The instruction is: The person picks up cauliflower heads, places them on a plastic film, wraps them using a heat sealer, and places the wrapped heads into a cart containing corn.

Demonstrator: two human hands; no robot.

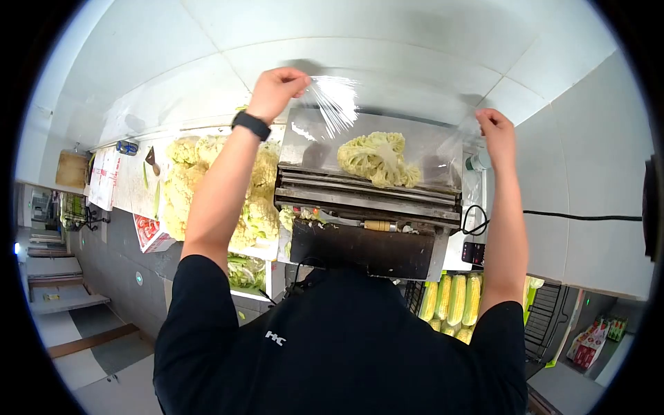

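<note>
My left hand is raised at the back, its fingers pinched on one corner of clear cling film, which gathers into shiny creases below them. Over on the right, my right hand pinches the film's other side, which is hard to see against the wall. Between and below both hands, a piece of cauliflower lies on the film-wrapping machine, behind its metal rollers. A knife with a wooden handle rests along the machine's front, among small vegetable scraps.
Several cauliflower heads are piled left of the machine. Corn cobs sit in a crate at the lower right. A black cable runs to the right. A tiled wall stands close behind, and a can is far left.
</note>
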